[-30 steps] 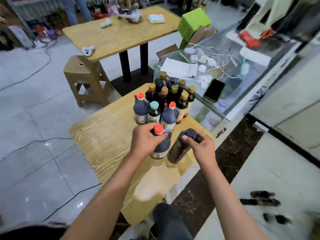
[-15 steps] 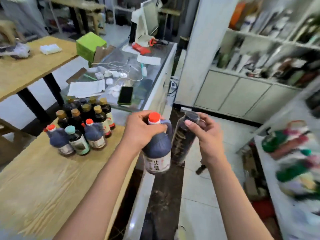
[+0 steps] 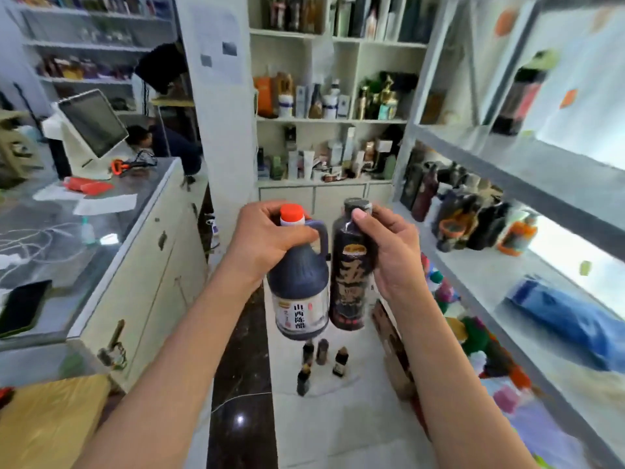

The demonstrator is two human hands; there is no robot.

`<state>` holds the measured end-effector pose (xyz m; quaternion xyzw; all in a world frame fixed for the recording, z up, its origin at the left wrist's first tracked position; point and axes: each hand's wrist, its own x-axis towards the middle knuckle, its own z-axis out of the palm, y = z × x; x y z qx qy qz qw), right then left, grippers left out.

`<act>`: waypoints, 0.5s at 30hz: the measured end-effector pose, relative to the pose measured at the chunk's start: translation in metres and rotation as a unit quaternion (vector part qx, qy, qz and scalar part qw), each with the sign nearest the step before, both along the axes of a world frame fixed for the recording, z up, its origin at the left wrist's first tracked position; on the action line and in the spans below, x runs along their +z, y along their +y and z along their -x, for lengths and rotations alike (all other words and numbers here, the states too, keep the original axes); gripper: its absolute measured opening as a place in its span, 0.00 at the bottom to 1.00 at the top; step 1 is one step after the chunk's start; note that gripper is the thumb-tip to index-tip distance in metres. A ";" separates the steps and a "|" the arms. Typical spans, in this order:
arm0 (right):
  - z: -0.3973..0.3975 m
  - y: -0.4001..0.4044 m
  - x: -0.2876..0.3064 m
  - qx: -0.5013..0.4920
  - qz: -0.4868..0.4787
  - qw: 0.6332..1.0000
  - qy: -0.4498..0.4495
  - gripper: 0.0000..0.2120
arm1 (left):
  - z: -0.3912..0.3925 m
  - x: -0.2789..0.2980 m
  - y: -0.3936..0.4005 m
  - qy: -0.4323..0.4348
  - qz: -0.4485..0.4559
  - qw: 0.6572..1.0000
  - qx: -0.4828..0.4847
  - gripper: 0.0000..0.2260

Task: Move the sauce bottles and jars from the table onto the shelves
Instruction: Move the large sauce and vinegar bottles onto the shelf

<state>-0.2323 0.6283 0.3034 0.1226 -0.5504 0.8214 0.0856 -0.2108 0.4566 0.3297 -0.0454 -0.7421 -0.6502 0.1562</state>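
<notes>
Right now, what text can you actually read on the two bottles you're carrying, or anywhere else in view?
"山西陈醋": white label of the orange-capped jug, held by the left hand.
"五": large gold character on the dark bottle, held by the right hand; the character beneath it and the small gold logo above are too blurred.
Notices on the pillar and the shelf goods' labels: unreadable.
</notes>
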 end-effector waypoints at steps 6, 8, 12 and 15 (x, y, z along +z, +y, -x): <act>0.045 0.104 0.026 -0.068 -0.041 0.995 0.056 0.06 | 0.074 0.030 0.107 0.027 0.006 0.998 -0.051 0.10; 0.058 0.131 0.036 -0.094 -0.048 0.992 0.063 0.04 | 0.099 0.036 0.136 0.025 0.001 0.998 -0.059 0.09; 0.087 0.171 0.052 -0.147 -0.068 0.984 0.079 0.04 | 0.147 0.048 0.178 0.026 -0.005 0.995 -0.097 0.11; 0.116 0.194 0.061 -0.185 -0.086 0.975 0.084 0.05 | 0.180 0.055 0.199 0.044 -0.008 0.990 -0.133 0.10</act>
